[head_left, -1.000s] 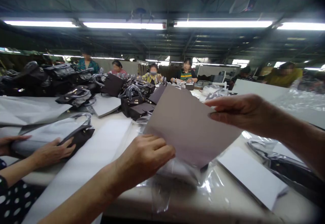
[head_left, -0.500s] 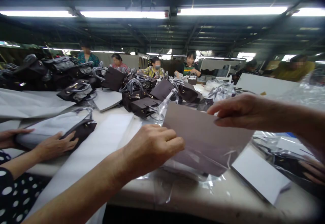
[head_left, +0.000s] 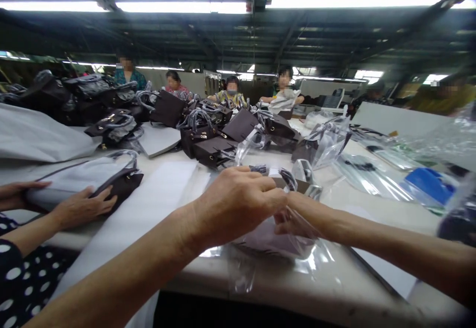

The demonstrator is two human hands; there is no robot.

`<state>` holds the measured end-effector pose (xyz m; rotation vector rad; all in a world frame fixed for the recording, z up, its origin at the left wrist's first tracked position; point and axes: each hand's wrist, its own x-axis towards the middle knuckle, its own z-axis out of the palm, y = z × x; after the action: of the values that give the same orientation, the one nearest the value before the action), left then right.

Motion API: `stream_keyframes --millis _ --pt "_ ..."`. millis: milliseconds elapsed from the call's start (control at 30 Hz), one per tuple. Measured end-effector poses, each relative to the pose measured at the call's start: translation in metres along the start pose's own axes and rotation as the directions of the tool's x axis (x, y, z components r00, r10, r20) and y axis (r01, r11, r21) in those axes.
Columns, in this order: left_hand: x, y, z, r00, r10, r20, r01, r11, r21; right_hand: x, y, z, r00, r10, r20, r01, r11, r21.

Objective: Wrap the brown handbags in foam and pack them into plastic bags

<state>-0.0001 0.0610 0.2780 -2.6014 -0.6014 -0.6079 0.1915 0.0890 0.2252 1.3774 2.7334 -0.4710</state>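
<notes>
In front of me at the table's near edge is a brown handbag (head_left: 304,187) with wrapped handles, partly inside a clear plastic bag (head_left: 312,256). My left hand (head_left: 243,201) is closed in a pinch on the plastic bag's upper edge, to the left of the handbag's handles. My right hand (head_left: 292,219) is low behind the left one, within or under the clear film. Its fingers are curled against the handbag's near side; the left hand and the plastic hide part of them, and what they grip does not show.
A stack of white sheets (head_left: 163,199) lies to my left. Beside it a co-worker's hands (head_left: 84,209) handle another dark handbag (head_left: 121,186). Several brown handbags (head_left: 213,149) are heaped beyond. At right are a white board (head_left: 390,273), clear bags (head_left: 372,176) and a blue item (head_left: 429,184).
My right hand has let go of the brown panel's top edge and moved down and left into the plastic. The raised brown panel has dropped from view. My left hand stays nearly in place.
</notes>
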Motion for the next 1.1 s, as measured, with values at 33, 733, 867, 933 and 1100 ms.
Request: stream_keyframes --millis 33,733,867,933,1100 --pt "0.0 0.0 0.001 1.0 -0.001 0.0 0.001 1.0 -0.009 0.001 0.001 0.005 0.998 -0.047 -0.033 0.048 0.999 0.024" --pt "0.024 -0.053 0.033 0.96 -0.231 0.159 0.276 0.883 -0.381 -0.017 0.056 -0.068 0.712 0.109 -0.693 -0.038 0.992 0.117" --pt "0.029 -0.053 0.035 0.95 -0.236 0.204 0.292 0.904 -0.313 0.017 0.078 -0.08 0.712 0.062 -0.7 -0.091 0.996 -0.004" --pt "0.031 -0.056 0.036 0.943 -0.228 0.244 0.297 0.905 -0.304 0.032 0.081 -0.082 0.858 0.065 -0.51 -0.064 0.998 0.018" --pt "0.04 -0.073 0.032 0.926 -0.209 0.313 0.32 0.876 -0.362 0.029 0.06 -0.087 0.916 -0.071 -0.396 0.085 0.996 0.016"
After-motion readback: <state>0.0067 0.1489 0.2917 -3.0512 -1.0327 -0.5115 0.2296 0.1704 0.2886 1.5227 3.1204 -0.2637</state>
